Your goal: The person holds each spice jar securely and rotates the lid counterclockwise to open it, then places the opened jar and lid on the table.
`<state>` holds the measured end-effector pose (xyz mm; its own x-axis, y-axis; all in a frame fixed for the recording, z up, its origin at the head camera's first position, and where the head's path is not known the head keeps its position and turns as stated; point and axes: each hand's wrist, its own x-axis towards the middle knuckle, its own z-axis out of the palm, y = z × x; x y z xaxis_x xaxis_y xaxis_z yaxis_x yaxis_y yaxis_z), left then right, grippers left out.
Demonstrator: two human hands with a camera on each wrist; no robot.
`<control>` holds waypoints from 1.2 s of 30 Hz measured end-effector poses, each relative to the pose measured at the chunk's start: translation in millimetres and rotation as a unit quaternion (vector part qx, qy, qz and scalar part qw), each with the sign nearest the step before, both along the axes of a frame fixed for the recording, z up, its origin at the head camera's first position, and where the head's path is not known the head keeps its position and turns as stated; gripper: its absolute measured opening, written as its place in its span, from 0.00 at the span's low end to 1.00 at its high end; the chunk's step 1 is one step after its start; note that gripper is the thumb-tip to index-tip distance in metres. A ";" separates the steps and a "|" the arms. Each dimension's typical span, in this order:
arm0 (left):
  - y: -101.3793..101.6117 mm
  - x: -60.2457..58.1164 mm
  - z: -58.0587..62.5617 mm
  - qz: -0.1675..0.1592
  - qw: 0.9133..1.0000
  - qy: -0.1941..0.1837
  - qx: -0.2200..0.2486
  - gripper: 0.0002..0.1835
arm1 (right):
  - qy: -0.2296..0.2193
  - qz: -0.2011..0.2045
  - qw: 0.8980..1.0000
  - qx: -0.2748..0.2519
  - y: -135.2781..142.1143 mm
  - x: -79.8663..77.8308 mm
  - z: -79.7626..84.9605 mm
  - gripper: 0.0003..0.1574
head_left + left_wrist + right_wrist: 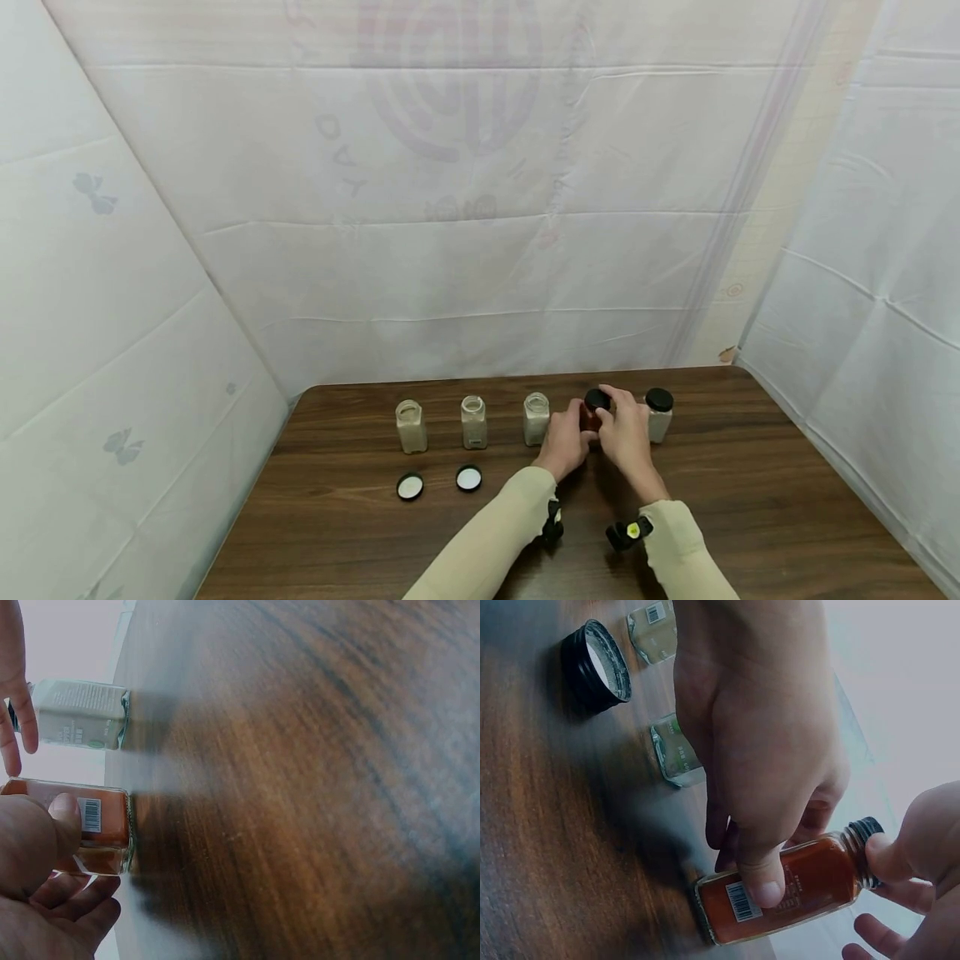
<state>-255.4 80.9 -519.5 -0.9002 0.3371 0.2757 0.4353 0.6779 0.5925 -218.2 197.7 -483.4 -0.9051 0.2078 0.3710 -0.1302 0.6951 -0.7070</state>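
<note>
A glass jar of reddish-orange powder [810, 885], with a barcode label and a black screw lid [866, 851], is held between both hands. My left hand [564, 440] grips the jar's body, its thumb lying along one flat side next to the barcode. Up at the neck, my right hand [624, 427] pinches the black lid between thumb and fingers. The left wrist view shows the jar's base right at the wooden tabletop. Just right of my right hand stands a jar of pale contents with a black lid [659, 402].
To the left, three lidless jars [411, 427] [474, 425] [536, 421] of pale contents stand in a row. In front of them two black lids [409, 487] [468, 478] lie with white insides up. White cloth [480, 275] hangs behind the wooden table [337, 533].
</note>
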 end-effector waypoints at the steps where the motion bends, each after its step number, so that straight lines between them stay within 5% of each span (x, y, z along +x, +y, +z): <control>1: 0.2 -0.1 -0.1 0.000 1.000 -0.002 0.001 0.20 | -0.006 0.001 1.000 -0.001 0.2 0.0 0.6 0.26; 7: 0.8 0.1 -0.5 0.003 1.000 -0.008 -0.003 0.21 | -0.029 0.004 1.000 -0.009 0.9 1.7 2.6 0.27; 15: -0.2 0.7 -0.5 0.002 1.000 0.004 -0.010 0.19 | -0.003 0.023 1.000 -0.003 2.6 3.8 2.0 0.31; 28: 0.2 2.1 0.9 0.007 1.000 -0.012 -0.010 0.26 | 0.005 -0.041 0.999 -0.028 1.5 0.6 0.7 0.29; 36: -0.6 0.7 1.0 -0.003 1.000 0.001 -0.016 0.23 | -0.011 -0.038 0.999 -0.013 0.6 1.0 1.7 0.27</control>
